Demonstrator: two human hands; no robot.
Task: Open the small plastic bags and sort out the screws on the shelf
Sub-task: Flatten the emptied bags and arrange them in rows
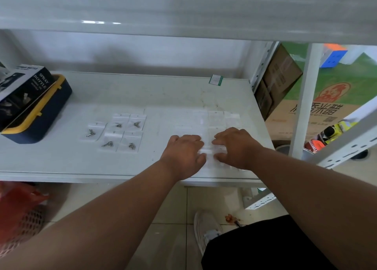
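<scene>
Several small clear plastic bags, each with a metal screw inside (118, 134), lie in a cluster left of centre on the white shelf (81, 167). To the right lies a group of flat clear bags (216, 118) that look empty. My left hand (183, 153) and my right hand (234, 147) rest side by side over the near part of that group, fingertips pinching one small clear bag (208, 152) between them. Whether that bag holds a screw is hidden.
A navy and yellow case (43, 118) with a spray bottle box (20, 90) leaning on it stands at the shelf's left. A small green-edged label (215, 79) lies at the back right. Cardboard boxes (306, 98) stand beyond the right upright. A red basket (18, 212) sits below left.
</scene>
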